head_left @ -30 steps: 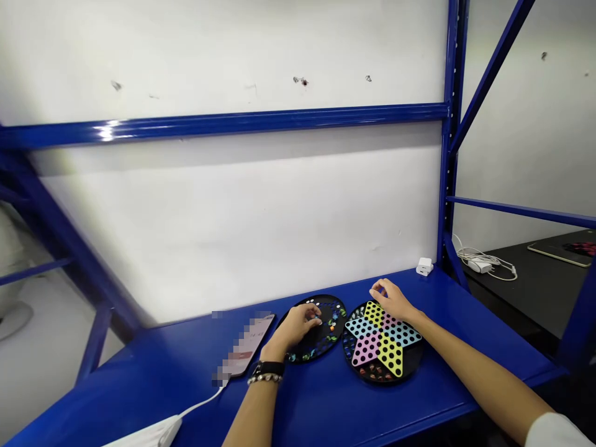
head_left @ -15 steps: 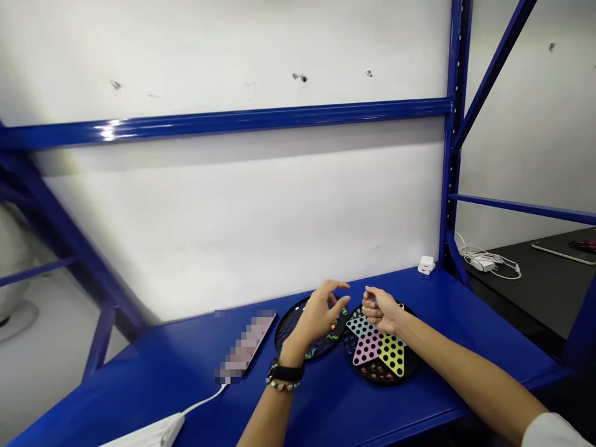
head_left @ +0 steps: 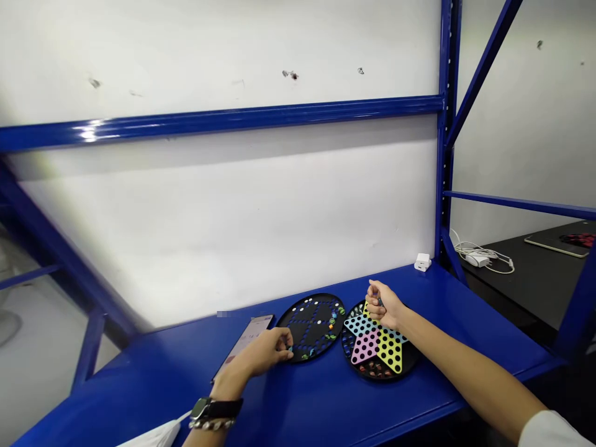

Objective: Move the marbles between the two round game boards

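Observation:
Two round black game trays lie side by side on the blue shelf [head_left: 326, 403]. The left tray [head_left: 311, 326] is perforated and holds several small coloured marbles. The right tray [head_left: 378, 342] carries a star board in pastel colours with rows of holes. My left hand [head_left: 267, 352] rests at the left tray's near-left rim, its fingers curled in a pinch on something I cannot make out. My right hand [head_left: 384, 304] hovers over the star board's far tip, fingers closed on a small dark piece.
A phone [head_left: 244, 343] lies left of the trays. A white cable and plug [head_left: 153, 434] sit at the shelf's near-left edge. A small white charger [head_left: 423, 262] stands at the back. Blue uprights [head_left: 444, 155] frame the shelf; a black table [head_left: 535, 279] stands to the right.
My left hand has dropped from beside my right hand back down to the left tray's near-left rim. My right hand stays closed above the star board's far tip.

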### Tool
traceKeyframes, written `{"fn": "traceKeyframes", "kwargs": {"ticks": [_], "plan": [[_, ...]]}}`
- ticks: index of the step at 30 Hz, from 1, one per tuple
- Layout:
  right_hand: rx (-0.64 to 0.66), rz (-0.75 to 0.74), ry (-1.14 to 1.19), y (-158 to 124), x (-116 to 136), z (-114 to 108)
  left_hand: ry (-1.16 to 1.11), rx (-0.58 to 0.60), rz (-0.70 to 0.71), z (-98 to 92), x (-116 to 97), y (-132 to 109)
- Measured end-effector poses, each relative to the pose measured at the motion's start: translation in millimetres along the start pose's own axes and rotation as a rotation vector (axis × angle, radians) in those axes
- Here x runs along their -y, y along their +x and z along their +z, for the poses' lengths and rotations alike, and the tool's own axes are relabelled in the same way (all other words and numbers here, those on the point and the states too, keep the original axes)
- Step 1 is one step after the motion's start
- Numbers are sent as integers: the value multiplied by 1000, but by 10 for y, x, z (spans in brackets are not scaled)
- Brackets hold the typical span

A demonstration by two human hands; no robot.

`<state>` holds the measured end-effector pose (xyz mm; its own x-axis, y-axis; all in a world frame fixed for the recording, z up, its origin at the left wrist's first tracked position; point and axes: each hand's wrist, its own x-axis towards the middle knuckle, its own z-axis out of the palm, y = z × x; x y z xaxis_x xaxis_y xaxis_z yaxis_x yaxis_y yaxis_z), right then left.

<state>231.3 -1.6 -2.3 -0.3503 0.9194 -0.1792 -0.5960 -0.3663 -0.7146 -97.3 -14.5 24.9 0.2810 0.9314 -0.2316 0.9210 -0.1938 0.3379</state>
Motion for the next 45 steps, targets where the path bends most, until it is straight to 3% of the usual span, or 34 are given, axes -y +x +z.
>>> {"fn": "traceKeyframes", "kwargs": {"ticks": [3,6,8,11,14,17,20,23,24,27,31,34,38,42,45], "plan": [[2,16,-7,4,-15,-16,5,-4,-17,-46,4,22],[31,45,-10,-6,-38,18,-37,-116,50,-111,-128,-18],[77,112,-19,-25,-56,60,-127,-257,124,-140,-354,-52],[189,253,-58,-69,-84,125,-311,-395,267,-116,-859,-71],[296,355,-76,-109,-118,177,-347,-335,409,-21,-1378,-25],[260,384,-31,-115,-153,206,-303,-251,530,65,-1670,51],[131,298,-29,-98,-164,208,-288,-294,546,75,-1610,78],[68,191,-58,-91,-151,190,-210,-344,426,28,-1252,31],[66,169,-60,-93,-147,183,-152,-301,356,15,-1102,5],[74,156,-70,-103,-148,171,9,4,201,13,-682,-69],[101,186,-93,-114,-167,179,3,47,187,56,-433,-96],[143,238,-109,-123,-170,191,-64,-44,223,42,-536,-62],[197,312,-128,-133,-179,202,-224,-330,289,19,-964,-1],[217,343,-96,-123,-196,222,-312,-335,465,86,-1398,111],[115,258,-56,-102,-190,229,-327,-344,486,146,-1447,253]]}}
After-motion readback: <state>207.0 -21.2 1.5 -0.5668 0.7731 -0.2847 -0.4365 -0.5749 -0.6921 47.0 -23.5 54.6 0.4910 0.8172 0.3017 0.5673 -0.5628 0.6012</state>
